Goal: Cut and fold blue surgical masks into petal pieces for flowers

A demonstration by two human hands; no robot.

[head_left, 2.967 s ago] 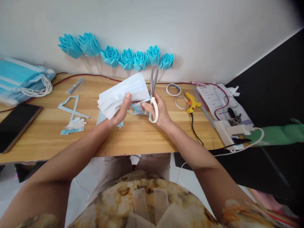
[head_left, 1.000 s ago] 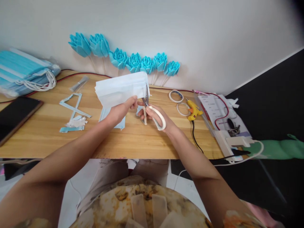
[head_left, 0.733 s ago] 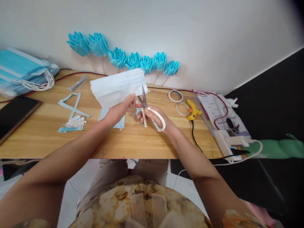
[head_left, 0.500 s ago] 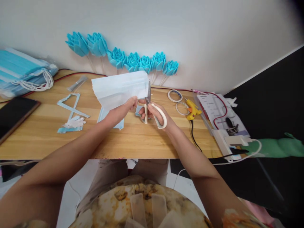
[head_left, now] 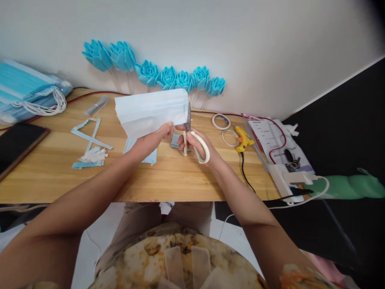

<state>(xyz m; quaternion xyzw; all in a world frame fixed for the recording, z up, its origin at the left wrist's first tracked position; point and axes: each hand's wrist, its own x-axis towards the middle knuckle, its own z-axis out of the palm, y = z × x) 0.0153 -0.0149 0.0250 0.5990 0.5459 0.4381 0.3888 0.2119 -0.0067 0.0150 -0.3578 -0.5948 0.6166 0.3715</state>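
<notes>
We reach our left arm in from the lower left, forearm slanting over the light-brown wooden table point(head_left: 186, 182), and our left hand point(head_left: 165, 131) pinches the lower right part of a pale blue, layered, cloth-like sheet point(head_left: 150, 107), thumb on top and fingers curled in. The sheet is held above the table, its left end spreading loose. Our right arm angles in from the lower right; our right hand point(head_left: 197, 143) is closed around the cream-handled metal scissors point(head_left: 203, 154), fingers through the loops. We hold their blades pointing away from us, upright along the sheet's right edge. Our hands almost meet there. Below the left wrist lies a light blue, flat rectangular piece point(head_left: 149, 157).
</notes>
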